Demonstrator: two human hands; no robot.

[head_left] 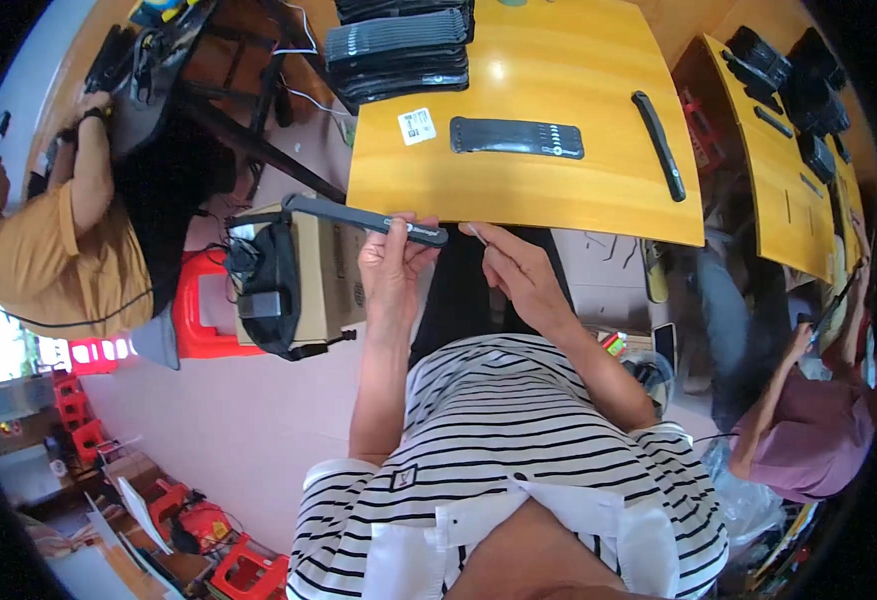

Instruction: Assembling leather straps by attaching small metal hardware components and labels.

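My left hand [392, 262] is closed around one end of a long dark grey strip [344, 213] with pale printing, holding it at the table's near edge. The strip's far end reaches out to the left. Just right of it, my right hand [521, 272] pinches a small pale sliver [477, 234], too small to name. On the wooden table [579, 195] ahead lies a flat row of black strips [517, 137]. A white label sheet [418, 126] is left of that row. Another single dark strip [659, 145] rests near the right edge.
Stacks of black strips [399, 52] stand at the table's far left. A cardboard box [319, 270] with a black bag [266, 285] sits left below the table, beside a red stool [204, 310]. One person [69, 250] works at left, another [809, 430] at right, near a second table [784, 190].
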